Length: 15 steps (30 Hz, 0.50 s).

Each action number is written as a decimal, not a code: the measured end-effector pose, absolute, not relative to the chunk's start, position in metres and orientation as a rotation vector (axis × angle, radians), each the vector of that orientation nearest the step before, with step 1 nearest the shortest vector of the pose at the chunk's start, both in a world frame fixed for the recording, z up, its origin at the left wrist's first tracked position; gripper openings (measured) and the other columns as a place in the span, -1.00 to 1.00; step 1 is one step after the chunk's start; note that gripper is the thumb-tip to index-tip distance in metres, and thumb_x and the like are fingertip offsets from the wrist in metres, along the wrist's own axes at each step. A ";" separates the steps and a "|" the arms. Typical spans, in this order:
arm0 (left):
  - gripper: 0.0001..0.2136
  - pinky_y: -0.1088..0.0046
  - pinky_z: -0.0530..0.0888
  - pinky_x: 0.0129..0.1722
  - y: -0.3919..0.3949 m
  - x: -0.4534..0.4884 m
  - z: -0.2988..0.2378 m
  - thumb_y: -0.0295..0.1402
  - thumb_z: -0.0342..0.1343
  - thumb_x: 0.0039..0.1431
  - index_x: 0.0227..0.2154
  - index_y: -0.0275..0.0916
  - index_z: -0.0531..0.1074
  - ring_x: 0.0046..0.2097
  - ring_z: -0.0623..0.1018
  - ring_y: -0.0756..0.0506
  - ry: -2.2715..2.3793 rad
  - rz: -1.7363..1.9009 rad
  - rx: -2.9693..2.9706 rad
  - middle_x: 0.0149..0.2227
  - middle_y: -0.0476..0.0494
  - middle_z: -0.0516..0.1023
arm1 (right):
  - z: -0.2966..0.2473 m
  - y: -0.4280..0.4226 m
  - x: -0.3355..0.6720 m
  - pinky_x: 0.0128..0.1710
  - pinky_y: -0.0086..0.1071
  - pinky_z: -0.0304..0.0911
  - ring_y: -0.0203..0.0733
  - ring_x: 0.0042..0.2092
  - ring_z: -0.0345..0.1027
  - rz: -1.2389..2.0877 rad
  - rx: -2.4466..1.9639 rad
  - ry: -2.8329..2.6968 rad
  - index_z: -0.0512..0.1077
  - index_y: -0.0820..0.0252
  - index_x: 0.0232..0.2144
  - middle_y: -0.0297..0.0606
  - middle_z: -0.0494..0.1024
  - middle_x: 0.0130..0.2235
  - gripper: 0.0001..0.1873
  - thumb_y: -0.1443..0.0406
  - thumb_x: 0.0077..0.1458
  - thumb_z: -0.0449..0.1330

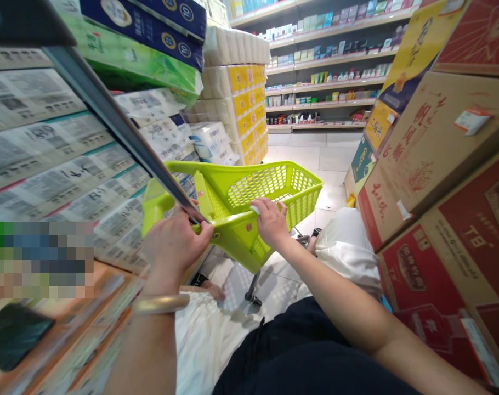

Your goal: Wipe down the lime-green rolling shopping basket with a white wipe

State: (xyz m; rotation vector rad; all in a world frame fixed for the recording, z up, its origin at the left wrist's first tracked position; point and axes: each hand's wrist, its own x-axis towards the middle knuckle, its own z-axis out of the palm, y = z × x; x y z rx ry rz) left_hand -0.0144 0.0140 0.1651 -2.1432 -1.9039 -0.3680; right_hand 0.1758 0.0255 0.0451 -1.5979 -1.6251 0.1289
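Note:
A lime-green plastic shopping cart stands at an angle in front of me, its basket extending to the right. My left hand, wearing a gold bangle, is closed around the lower end of a long grey metal bar. That bar slants up to a dark piece at the upper left, and its lower end is at the cart's near rim. My right hand is closed over the cart's near side rim. A small white bit shows at its fingertips; I cannot tell what it is.
Stacked tissue packs line the left side. Cardboard cartons rise close on the right, beside a white bag. Shelves of small goods stand behind the tiled aisle. A caster wheel is beneath the cart.

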 end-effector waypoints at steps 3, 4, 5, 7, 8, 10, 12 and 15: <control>-0.54 0.17 0.46 -0.23 0.014 -0.012 0.165 -0.10 -0.08 0.15 0.04 -0.21 0.37 -0.19 0.61 -0.37 -1.916 -0.360 -2.133 -0.28 -0.31 0.60 | 0.046 0.027 0.172 0.26 -0.09 -0.10 -0.09 0.16 0.25 0.136 -1.609 -1.586 0.40 0.11 0.02 -0.18 0.45 0.14 -0.49 0.55 0.06 0.02; -0.54 0.17 0.46 -0.23 0.014 -0.011 0.165 -0.10 -0.07 0.14 0.04 -0.21 0.36 -0.19 0.61 -0.37 -1.918 -0.361 -2.130 -0.28 -0.30 0.60 | 0.049 0.025 0.165 0.25 -0.12 -0.07 -0.09 0.16 0.25 0.146 -1.588 -1.589 0.41 0.13 0.01 -0.17 0.46 0.12 -0.50 0.55 0.05 0.03; -0.54 0.18 0.46 -0.23 0.014 -0.010 0.165 -0.10 -0.07 0.15 0.04 -0.21 0.36 -0.19 0.61 -0.37 -1.917 -0.360 -2.130 -0.29 -0.30 0.60 | 0.053 0.024 0.157 0.24 -0.14 -0.04 -0.09 0.15 0.25 0.154 -1.553 -1.603 0.42 0.15 0.01 -0.16 0.46 0.11 -0.50 0.54 0.04 0.03; -0.53 0.18 0.46 -0.22 0.014 -0.010 0.164 -0.09 -0.07 0.15 0.04 -0.22 0.36 -0.19 0.61 -0.36 -1.911 -0.360 -2.127 -0.30 -0.30 0.60 | 0.062 0.019 0.138 0.22 -0.19 0.02 -0.09 0.15 0.24 0.161 -1.454 -1.656 0.41 0.17 0.03 -0.14 0.44 0.12 -0.49 0.53 0.04 0.04; -0.53 0.19 0.46 -0.22 0.013 -0.010 0.163 -0.09 -0.07 0.15 0.05 -0.23 0.36 -0.18 0.61 -0.36 -1.907 -0.360 -2.125 -0.30 -0.30 0.60 | 0.066 0.017 0.130 0.21 -0.20 0.05 -0.09 0.15 0.23 0.161 -1.406 -1.683 0.40 0.18 0.05 -0.13 0.43 0.12 -0.48 0.52 0.04 0.05; -0.53 0.18 0.46 -0.21 0.013 -0.010 0.163 -0.10 -0.08 0.15 0.05 -0.23 0.36 -0.17 0.61 -0.37 -1.901 -0.359 -2.123 -0.29 -0.30 0.60 | 0.072 0.013 0.122 0.20 -0.21 0.09 -0.09 0.16 0.23 0.159 -1.330 -1.733 0.39 0.19 0.09 -0.12 0.41 0.14 -0.46 0.51 0.05 0.06; -0.53 0.18 0.46 -0.20 0.013 -0.011 0.164 -0.11 -0.07 0.15 0.05 -0.23 0.36 -0.16 0.61 -0.37 -1.896 -0.360 -2.131 -0.29 -0.30 0.61 | 0.071 0.013 0.126 0.20 -0.22 0.10 -0.11 0.16 0.23 0.159 -1.278 -1.777 0.38 0.17 0.11 -0.13 0.40 0.15 -0.45 0.51 0.06 0.04; -0.55 0.20 0.46 -0.20 0.013 -0.011 0.165 -0.11 -0.06 0.15 0.04 -0.21 0.36 -0.17 0.61 -0.35 -1.905 -0.359 -2.138 -0.30 -0.28 0.61 | 0.060 0.020 0.150 0.20 -0.22 0.12 -0.12 0.16 0.24 0.158 -1.279 -1.788 0.41 0.15 0.08 -0.15 0.42 0.13 -0.46 0.53 0.06 0.02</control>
